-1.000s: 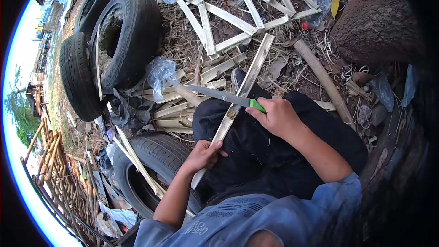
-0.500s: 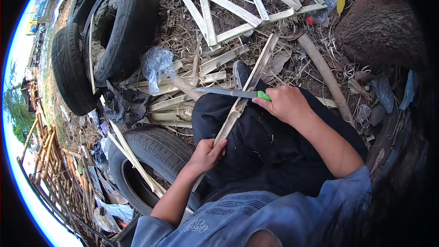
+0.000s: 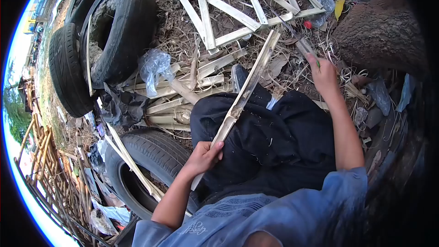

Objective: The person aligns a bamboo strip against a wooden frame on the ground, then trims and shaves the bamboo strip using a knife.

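My left hand (image 3: 205,157) is closed around the lower part of a split bamboo strip (image 3: 247,92), which slants up across my bent leg with its hollow side showing. About midway along the strip is a rough, crumbly node. Off to the right, my right hand (image 3: 325,74) is closed on a knife (image 3: 318,64); a bit of its green handle shows at the fist. The blade appears thin and nearly edge-on, pointing up and left, apart from the strip. Behind the right fist, a round bamboo pole (image 3: 303,45) lies on the ground, partly hidden.
A frame of nailed bamboo slats (image 3: 233,13) lies ahead. More split bamboo pieces (image 3: 212,81) are piled left of my foot. Old tyres (image 3: 130,32) stand at left, with another tyre (image 3: 151,153) by my left arm. A tree trunk (image 3: 379,34) is at right.
My right hand has lifted the knife off the strip and swung it up and right, with the blade turned upward. The left hand and strip have barely moved.
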Tool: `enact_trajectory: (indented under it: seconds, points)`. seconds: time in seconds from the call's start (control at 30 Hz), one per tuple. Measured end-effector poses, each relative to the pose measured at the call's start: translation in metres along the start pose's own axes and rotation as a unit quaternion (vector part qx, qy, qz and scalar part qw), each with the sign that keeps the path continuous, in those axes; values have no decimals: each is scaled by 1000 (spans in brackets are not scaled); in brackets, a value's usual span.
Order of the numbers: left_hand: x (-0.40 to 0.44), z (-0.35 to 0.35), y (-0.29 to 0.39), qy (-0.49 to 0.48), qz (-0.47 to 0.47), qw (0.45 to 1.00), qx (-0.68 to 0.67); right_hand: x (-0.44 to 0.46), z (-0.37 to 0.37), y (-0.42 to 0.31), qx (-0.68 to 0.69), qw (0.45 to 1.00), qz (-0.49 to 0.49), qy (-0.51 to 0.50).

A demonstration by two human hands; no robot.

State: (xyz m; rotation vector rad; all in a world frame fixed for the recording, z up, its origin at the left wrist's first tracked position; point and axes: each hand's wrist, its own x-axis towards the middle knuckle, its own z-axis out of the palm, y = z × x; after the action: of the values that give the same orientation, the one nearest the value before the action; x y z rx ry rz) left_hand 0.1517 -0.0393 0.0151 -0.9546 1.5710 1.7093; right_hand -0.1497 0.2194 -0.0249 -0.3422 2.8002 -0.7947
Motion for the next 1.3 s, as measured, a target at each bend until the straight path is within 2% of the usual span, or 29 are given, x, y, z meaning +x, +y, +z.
enact_trajectory:
  seconds: [0.03, 0.17, 0.23, 0.27, 0.33, 0.37, 0.43, 0.57, 0.7, 0.77, 0.83, 0.87, 0.9, 0.93, 0.97, 1.0, 1.07, 1.1, 1.13, 1.2, 1.27, 1.3]
  points:
    - [0, -2, 3, -15, -14, 1000, -3, -14, 6, -3, 42, 999, -5, -11]
    - [0, -9, 12, -41, -37, 998, 2, -74, 26, -47, 159, 979, -124, -39]
    - [2, -10, 11, -61, -50, 997, -10, -88, 44, -55, 119, 973, -189, -53]
    - [1, -7, 9, -43, -35, 998, 6, -89, 50, -57, 120, 974, -185, -49]
    - [1, -3, 4, -6, -19, 1000, 24, -87, 61, -59, 66, 968, -214, -114]
    - [2, 1, 4, -3, -20, 999, 25, -81, 67, -56, 69, 968, -214, -115]
    - [2, 9, 0, 61, 6, 997, 38, -66, 80, -48, 37, 950, -298, -82]
    - [1, 13, 9, 77, 13, 996, 41, -39, 92, -42, 8, 927, -372, -48]
    - [5, 14, 8, 86, 26, 995, 49, -23, 103, -41, 2, 921, -389, -29]
    - [6, 14, 13, 79, -10, 997, 2, -16, 106, -39, 10, 918, -395, -19]
    - [0, 16, 12, 81, -23, 996, -8, -4, 103, -37, -9, 945, -327, -8]
    - [1, 13, 5, 72, 16, 996, 46, 19, 89, -22, 19, 983, -181, 26]
    - [0, 10, -3, 67, 55, 991, 102, 44, 64, 2, 51, 996, -32, 59]
    - [-2, 6, -13, 58, 63, 993, 85, 60, 30, 23, 47, 997, 54, 12]
    - [-4, 4, -13, 51, 45, 997, 30, 66, 10, 39, -6, 998, 7, 54]
    - [-4, 4, -7, 56, 30, 998, 24, 54, -13, 31, -29, 998, -32, 55]
    - [1, 6, 1, 38, 13, 999, 7, 26, -20, 23, 21, 994, -78, 73]
    - [3, 3, 2, 19, 10, 1000, -2, 7, -21, 9, 72, 994, -81, 24]
    - [4, 2, 4, 10, 6, 1000, 2, -15, -12, -4, 116, 984, -129, 36]
    - [0, 4, 9, 14, -1, 1000, 15, -52, 4, -28, 113, 978, -161, -65]
    - [-5, -1, 5, 10, -12, 1000, 14, -78, 33, -47, 216, 949, -216, -77]
    - [-4, -5, 2, -3, -10, 1000, 12, -85, 47, -54, 213, 941, -253, -67]
